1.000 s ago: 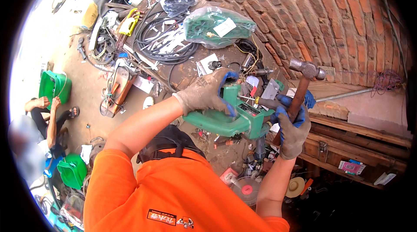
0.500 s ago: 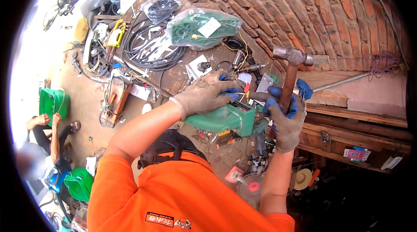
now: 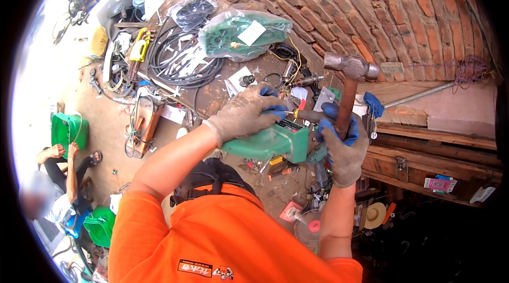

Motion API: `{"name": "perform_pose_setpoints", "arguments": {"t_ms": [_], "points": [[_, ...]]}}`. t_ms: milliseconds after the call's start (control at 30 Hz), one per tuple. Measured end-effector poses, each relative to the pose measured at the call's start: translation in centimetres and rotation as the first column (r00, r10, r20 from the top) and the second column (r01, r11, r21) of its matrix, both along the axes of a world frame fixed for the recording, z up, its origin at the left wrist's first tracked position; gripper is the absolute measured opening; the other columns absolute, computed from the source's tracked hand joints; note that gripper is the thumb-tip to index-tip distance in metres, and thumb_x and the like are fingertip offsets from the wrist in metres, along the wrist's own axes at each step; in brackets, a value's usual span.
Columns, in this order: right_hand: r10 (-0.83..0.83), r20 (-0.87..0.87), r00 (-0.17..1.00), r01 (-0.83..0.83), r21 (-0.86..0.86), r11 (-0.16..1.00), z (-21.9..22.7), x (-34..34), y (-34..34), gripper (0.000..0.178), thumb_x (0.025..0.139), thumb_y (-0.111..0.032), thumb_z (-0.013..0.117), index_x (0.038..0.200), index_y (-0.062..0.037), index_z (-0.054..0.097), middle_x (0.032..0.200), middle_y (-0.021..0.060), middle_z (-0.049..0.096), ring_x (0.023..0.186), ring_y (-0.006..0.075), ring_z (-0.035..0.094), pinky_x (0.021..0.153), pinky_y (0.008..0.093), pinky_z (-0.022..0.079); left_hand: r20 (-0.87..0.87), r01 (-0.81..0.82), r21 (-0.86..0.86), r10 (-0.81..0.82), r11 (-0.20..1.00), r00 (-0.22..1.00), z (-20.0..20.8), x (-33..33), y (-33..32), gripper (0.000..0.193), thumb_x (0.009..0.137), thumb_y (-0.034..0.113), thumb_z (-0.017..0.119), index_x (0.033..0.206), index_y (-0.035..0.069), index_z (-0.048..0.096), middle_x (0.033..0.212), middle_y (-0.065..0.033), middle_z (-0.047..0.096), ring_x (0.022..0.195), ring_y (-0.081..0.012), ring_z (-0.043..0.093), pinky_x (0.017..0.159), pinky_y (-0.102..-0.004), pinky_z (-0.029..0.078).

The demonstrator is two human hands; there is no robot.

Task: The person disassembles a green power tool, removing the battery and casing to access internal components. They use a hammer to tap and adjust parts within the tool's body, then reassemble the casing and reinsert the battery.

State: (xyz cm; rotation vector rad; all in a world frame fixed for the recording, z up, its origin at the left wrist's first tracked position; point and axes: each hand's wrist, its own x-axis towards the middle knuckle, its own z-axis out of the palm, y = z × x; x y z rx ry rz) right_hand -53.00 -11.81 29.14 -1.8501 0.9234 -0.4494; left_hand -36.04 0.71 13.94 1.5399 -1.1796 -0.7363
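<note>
My right hand, in a grey-brown glove with blue fingertips, is closed round the wooden handle of a ball-peen hammer, its steel head up. The same hand also holds a screwdriver with a dark handle and a yellow collar, pointing left. My left hand, gloved alike, rests over a green tool housing. Its thumb and fingers close about the screwdriver's shaft; the tip is hidden between them. The housing lies below both hands, with a dark label near its right end.
A bagged green part and coiled black cable lie on the cluttered bench by the brick wall. A person sits at left near a green bucket. A fan stands below my right forearm.
Both hands, the hammer and the screwdriver have shifted slightly left. The hammer's head is a little lower and further left against the wall. Both grips look the same.
</note>
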Motion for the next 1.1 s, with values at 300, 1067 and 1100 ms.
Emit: {"name": "perform_pose_setpoints", "arguments": {"t_ms": [300,1067,1100], "points": [[-0.208,-0.116,0.971,0.200,-0.081,0.977,4.3,-5.5,-1.4,0.041,0.089,0.000,0.073,0.128,0.0065,0.064,0.088,0.0059,0.070,0.070,0.0076,0.060,0.061,0.0243,0.048,-0.052,-0.054,-0.023,0.053,0.998,0.997,0.4,0.9,0.5,0.036,0.091,0.028,0.073,0.123,0.012,0.075,0.127,-0.0217,0.060,0.113,-0.0399,0.065,0.098,-0.0451,0.053],[-0.128,-0.006,0.992,0.126,0.211,0.969,-0.2,-0.6,-0.9,0.051,0.084,-0.009,0.079,0.130,0.0067,0.064,0.077,0.0030,0.065,0.054,0.0067,0.054,0.047,0.0229,0.041,0.062,-0.078,-0.051,0.081,0.996,0.995,0.5,-0.6,-1.0,0.030,0.090,0.027,0.073,0.115,0.010,0.076,0.119,-0.0182,0.063,0.113,-0.0369,0.063,0.098,-0.0446,0.052],[-0.162,0.005,0.987,0.157,0.221,0.963,-0.2,-0.4,-0.8,0.049,0.085,-0.010,0.079,0.129,0.0064,0.064,0.077,0.0030,0.065,0.054,0.0067,0.054,0.047,0.0227,0.041,0.058,-0.088,-0.047,0.091,0.995,0.994,0.4,-0.4,-1.0,0.031,0.090,0.027,0.073,0.115,0.009,0.076,0.120,-0.0182,0.063,0.114,-0.0371,0.062,0.099,-0.0449,0.052]]}}
